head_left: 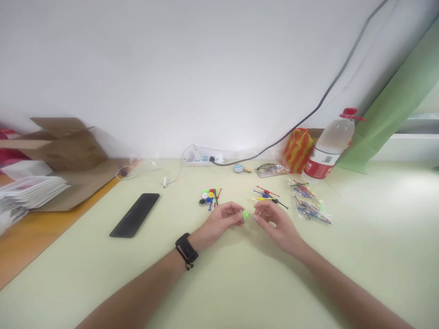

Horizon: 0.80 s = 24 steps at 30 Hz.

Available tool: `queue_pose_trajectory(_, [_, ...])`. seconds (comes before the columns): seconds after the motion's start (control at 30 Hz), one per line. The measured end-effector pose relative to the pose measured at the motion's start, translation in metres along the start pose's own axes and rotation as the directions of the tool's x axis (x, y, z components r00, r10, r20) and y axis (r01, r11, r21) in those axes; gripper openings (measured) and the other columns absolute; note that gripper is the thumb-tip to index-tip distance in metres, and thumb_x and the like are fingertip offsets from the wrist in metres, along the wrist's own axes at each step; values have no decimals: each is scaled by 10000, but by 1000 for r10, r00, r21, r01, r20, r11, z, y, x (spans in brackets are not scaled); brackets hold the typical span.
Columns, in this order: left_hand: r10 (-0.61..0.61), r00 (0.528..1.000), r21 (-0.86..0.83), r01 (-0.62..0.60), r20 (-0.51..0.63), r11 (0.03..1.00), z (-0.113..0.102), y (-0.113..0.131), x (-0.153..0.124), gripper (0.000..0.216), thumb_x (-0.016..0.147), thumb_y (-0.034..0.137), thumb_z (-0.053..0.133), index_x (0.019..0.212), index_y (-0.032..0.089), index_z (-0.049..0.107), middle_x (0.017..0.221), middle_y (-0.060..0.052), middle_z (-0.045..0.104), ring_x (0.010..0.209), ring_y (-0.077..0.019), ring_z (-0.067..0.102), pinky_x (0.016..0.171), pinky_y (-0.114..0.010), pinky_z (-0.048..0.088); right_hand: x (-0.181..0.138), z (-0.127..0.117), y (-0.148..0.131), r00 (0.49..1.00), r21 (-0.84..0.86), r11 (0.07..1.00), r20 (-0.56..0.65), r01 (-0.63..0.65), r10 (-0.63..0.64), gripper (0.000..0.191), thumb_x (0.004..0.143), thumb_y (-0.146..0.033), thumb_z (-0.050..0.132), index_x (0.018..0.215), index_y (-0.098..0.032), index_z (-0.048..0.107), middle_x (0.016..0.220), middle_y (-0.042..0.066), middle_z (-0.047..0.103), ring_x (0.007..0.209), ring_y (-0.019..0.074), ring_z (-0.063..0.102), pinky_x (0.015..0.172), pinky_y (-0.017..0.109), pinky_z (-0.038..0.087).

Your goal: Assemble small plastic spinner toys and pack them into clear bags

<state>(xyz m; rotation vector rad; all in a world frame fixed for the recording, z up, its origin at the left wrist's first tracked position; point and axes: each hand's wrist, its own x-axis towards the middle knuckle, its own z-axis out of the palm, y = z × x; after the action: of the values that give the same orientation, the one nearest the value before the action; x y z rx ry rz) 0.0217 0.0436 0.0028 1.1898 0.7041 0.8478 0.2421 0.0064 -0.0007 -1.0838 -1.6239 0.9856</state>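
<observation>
Between the thumb and fingers of my left hand (219, 224) is a small bright green plastic piece (245, 214), its exact shape too small to make out. My right hand (279, 228) is held just right of it, fingers curved and apart from the thumb, with nothing visible in them. Behind the left hand lie small colored plastic discs (210, 195) in white, yellow, blue, red, green and black, with thin sticks beside them. Just beyond my right fingers is a loose group of thin colored plastic sticks (269, 194), partly hidden by the hand.
Clear bags of similar colored parts (313, 212) lie right, before a large red-capped bottle (329, 148) and a striped bag (297, 148). A black phone (135, 215) rests left. A power strip (202, 157) stands at the wall. A cardboard box (68, 146) is far left.
</observation>
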Motion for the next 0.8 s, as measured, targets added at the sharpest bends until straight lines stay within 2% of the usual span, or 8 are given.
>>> queue_pose_trajectory(0.13, [9,998,31,-11,57,999,0,-2,-1,309,851,376,811,1044,158,706,955,-49,667,867,-162,658,852,-320,525,0,3,-2,1000,60,998,30,2,-3,238,945,-430,662,1047,-240,562,954,44,655,830,188,639,716,322,540])
queue_pose_trajectory(0.43, [9,994,71,-17,108,997,1,-2,-2,292,879,388,781,1052,164,709,1018,-63,677,936,-185,662,891,-350,536,1,4,3,999,13,1000,53,4,-5,182,955,-387,643,1068,-249,609,998,50,681,832,185,655,681,308,532])
queue_pose_trajectory(0.5, [8,995,62,-14,98,998,1,-2,-2,295,875,391,785,1052,167,710,994,-55,678,914,-177,660,884,-346,536,0,4,4,999,4,1000,50,23,-23,220,966,-377,622,1151,-262,593,1000,49,676,837,188,658,689,313,537])
queue_pose_trajectory(0.63, [-10,998,37,7,68,999,0,-1,-1,309,853,394,806,1034,162,713,913,-38,673,846,-160,655,858,-333,532,-3,3,6,997,-81,994,23,78,-76,429,975,-360,591,1379,-288,466,1045,45,629,781,171,631,667,312,532])
queue_pose_trajectory(0.7, [-19,998,32,17,54,999,0,-1,0,318,838,391,821,1022,156,712,899,-40,675,836,-157,654,845,-323,528,-4,1,5,996,-132,988,21,85,-83,317,971,-382,594,1259,-258,548,1072,55,613,743,159,604,630,303,507])
queue_pose_trajectory(0.73, [-20,999,28,18,43,999,0,-1,0,323,829,389,829,1015,154,711,895,-39,674,833,-155,653,839,-317,527,-4,-1,4,996,-143,987,49,76,-70,211,981,-400,575,1105,-232,606,1011,51,615,704,152,580,608,298,484])
queue_pose_trajectory(0.77, [-18,999,22,17,31,1000,0,-1,0,327,820,387,837,1009,153,710,895,-38,671,828,-152,653,831,-311,525,-4,-2,3,995,-137,989,93,56,-44,244,1002,-421,535,912,-211,619,890,37,606,643,142,541,578,294,450])
queue_pose_trajectory(0.8, [-14,1000,14,14,19,1000,0,-1,0,330,813,385,844,1004,153,708,896,-35,668,822,-148,652,825,-305,524,-4,-4,2,989,-122,992,146,30,-12,384,1023,-441,488,732,-202,565,740,14,555,576,130,480,548,292,405])
